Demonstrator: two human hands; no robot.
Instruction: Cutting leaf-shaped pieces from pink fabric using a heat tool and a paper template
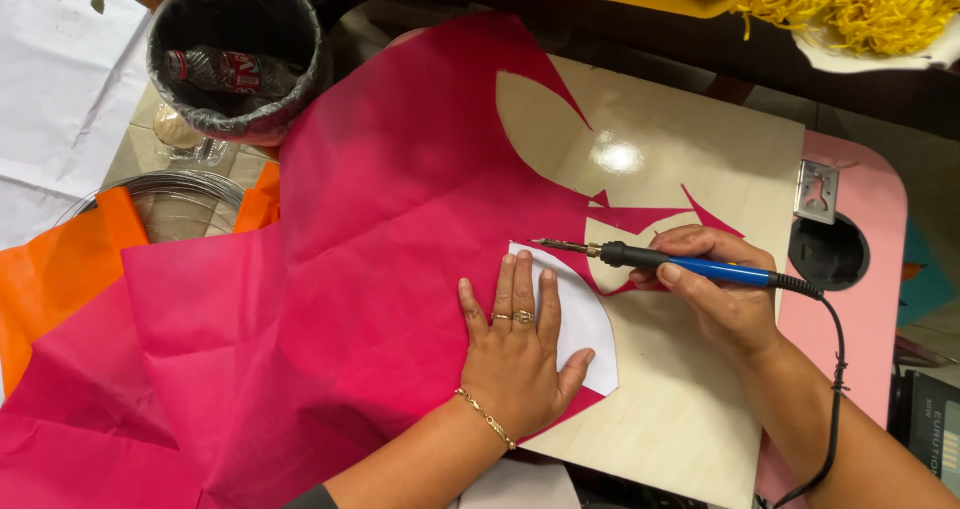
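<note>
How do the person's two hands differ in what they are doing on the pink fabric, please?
The left hand lies flat, fingers spread, pressing a white paper template onto the pink fabric; the right hand is curled around a blue-handled hot cutting tool. The left hand wears rings and a bracelet; the right shows none. Both rest over the wooden board.

Pink table (870, 219) under a pale wooden board (690, 149) — black bin (235, 59) on the floor.

Gold rings (512, 316), gold chain bracelet (486, 417), dark sleeve edge (312, 498)
</note>
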